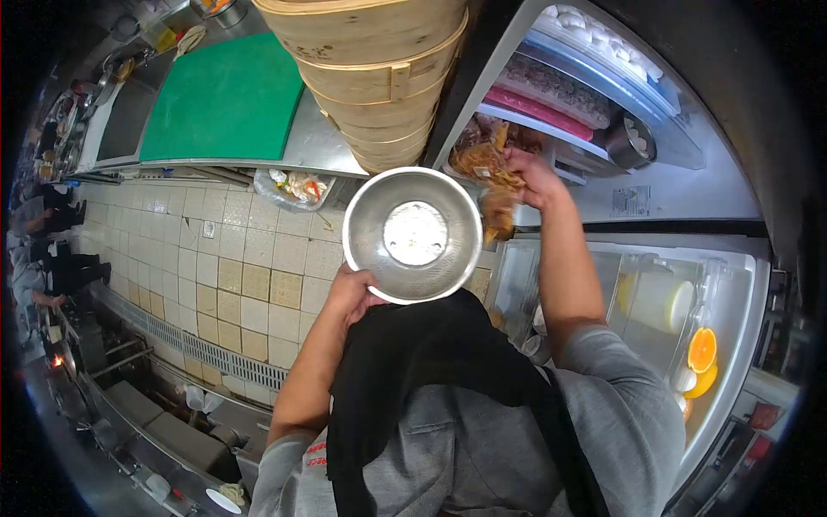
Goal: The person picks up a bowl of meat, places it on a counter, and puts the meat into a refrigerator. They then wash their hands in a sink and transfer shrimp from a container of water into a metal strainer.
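Note:
My left hand [351, 295] is closed on the near-left rim of a round stainless steel bowl [369, 234]. No food shows inside the bowl, which I hold in front of my waist. At the open fridge, my right hand [536, 179] is closed on a brown, glossy piece of meat [498, 213], which looks like cooked poultry. The piece hangs to the right of the bowl, apart from it and slightly blurred. More brown meat [476, 160] lies just beyond, in a container [451, 171] at the fridge's lower edge.
Stacked bamboo steamers [370, 86] stand left of the fridge, beside a green cutting board [228, 99]. Below the counter is a bin [297, 188] with scraps. The open fridge door [594, 258] holds a jug [659, 302] and a cut orange [702, 349]. People [65, 258] stand far left near a flame.

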Tool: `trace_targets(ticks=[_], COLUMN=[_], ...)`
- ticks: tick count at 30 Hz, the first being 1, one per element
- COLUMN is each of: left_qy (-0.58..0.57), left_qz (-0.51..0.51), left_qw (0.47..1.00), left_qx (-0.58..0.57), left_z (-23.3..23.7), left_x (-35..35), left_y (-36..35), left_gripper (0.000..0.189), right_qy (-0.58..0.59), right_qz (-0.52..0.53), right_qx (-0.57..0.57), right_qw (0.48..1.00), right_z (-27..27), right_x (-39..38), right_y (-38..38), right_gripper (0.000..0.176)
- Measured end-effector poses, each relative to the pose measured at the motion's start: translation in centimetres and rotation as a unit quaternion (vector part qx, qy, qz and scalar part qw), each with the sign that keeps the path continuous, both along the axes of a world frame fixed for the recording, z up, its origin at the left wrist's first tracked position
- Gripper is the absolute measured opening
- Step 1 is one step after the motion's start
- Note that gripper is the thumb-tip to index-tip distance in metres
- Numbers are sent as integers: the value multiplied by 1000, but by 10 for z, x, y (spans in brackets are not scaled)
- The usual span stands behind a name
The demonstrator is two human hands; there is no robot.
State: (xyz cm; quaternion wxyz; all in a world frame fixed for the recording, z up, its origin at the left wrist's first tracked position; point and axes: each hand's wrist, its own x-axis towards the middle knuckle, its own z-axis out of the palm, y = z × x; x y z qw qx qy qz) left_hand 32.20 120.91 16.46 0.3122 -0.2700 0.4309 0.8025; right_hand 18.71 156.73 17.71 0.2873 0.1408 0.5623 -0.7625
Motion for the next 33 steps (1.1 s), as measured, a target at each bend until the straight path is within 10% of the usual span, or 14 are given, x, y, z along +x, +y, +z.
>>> trace_targets(ticks=[6,10,14,17,20,23,25,29,33], left_qy=[39,16,-25,-68,-76,-49,-67,-115,-172], left_qz=[-83,6,174,217,184,97,112,137,178], left_qw=[993,998,984,972,975,982,979,965,952], left_qx=[-72,-57,-40,-56,-98,-156,-158,-192,-182], left_z=[1,-4,-32,-82,-107,-117,-130,-171,-216], left_x=[-23,11,39,49,36,37,51,83,118], left_y=[10,-47,-108,-154,-184,-201,-211,-212,-194], left_gripper=[52,52,48,47,43,45,46,47,49], right_qy=[-28,190,333,271,377,388,395,279,57], right_qz=[-270,-155,-123,99,82,-120,-217,-32,185], right_qx=[137,486,524,572,664,671,532,396,503], right_qw=[953,839,774,768,641,620,717,874,843], right_z=[-51,-87,-69,-61,-81,-48,-66,-188,-307], right_x=[-32,-44,-21,1,2,31,59,108,104], right_y=[-29,22,22,-2,1,-58,-91,-134,-147], right_gripper=[24,16,30,46,43,24,16,17,35])
